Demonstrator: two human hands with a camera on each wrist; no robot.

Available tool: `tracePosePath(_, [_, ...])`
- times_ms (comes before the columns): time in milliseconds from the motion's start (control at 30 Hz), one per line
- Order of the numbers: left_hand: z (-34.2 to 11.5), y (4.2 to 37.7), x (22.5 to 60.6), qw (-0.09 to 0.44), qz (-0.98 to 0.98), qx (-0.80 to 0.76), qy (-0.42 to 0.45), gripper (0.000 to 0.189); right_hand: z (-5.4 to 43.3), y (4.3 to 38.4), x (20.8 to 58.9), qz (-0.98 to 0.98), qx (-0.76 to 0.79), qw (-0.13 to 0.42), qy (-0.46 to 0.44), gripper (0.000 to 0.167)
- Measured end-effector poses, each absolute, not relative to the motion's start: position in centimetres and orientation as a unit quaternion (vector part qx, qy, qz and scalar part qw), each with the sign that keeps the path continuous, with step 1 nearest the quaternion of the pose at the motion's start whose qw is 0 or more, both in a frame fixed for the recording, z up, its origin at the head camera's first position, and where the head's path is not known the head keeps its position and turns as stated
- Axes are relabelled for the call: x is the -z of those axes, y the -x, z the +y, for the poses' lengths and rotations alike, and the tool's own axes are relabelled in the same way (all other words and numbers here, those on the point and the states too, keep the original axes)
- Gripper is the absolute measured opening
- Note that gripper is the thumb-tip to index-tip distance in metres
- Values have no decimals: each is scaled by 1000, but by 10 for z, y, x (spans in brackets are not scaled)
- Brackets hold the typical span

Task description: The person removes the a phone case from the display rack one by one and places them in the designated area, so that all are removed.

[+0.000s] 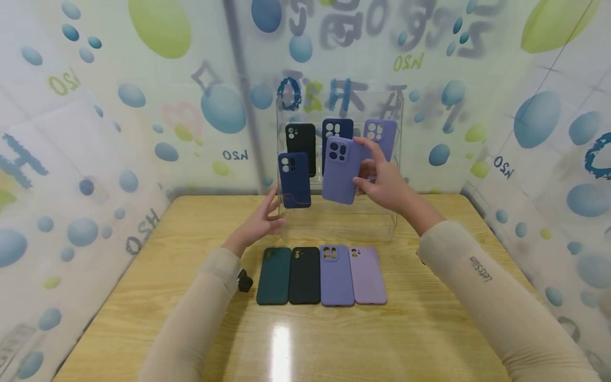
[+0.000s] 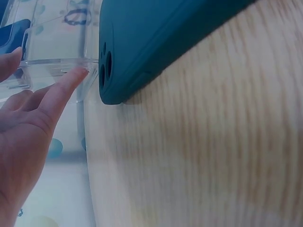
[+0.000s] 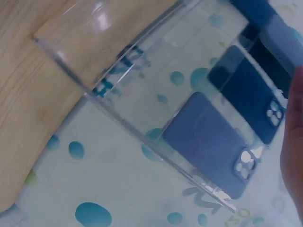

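My right hand (image 1: 384,178) pinches a purple phone case (image 1: 340,178) by its right edge, thumb in front. The case is upright, slightly tilted, before a clear tiered display stand (image 1: 348,225). On the stand's rear tier are a black case (image 1: 303,148), a navy case (image 1: 340,126) and another purple case (image 3: 203,142). A second navy case (image 1: 295,185) stands on the front tier at the left. My left hand (image 1: 258,223) is at the stand's lower left side, fingers extended; in the left wrist view a fingertip appears to touch the clear plastic.
In front of the stand lie a dark teal case (image 1: 273,278), a black case (image 1: 304,278), a purple case (image 1: 337,281) and a lilac case (image 1: 368,278), side by side. A small black object (image 1: 245,281) is by the left sleeve. Patterned walls (image 1: 143,132) border the wooden table (image 1: 406,339).
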State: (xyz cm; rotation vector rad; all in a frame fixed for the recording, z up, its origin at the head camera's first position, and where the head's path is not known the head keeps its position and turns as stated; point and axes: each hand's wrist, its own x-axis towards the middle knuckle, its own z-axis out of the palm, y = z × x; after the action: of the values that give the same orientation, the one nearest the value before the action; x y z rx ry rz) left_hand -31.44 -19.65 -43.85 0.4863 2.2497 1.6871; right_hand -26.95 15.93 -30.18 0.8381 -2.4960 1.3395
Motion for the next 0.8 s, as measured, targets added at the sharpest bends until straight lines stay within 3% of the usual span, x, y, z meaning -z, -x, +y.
tracePosePath(167, [-196,315,440,144,780,-587,-162,104,161,243,308,-847,-425,64,-312,87])
tracePosePath(400, [-196,317,441,145,773,-592,-176,104,182,207,322,-858,-443,5,-260,90])
tracePosePath(800, [-195,316,443,148,771,-597,-162,104,237,156,369,-853,-479,54,-199,85])
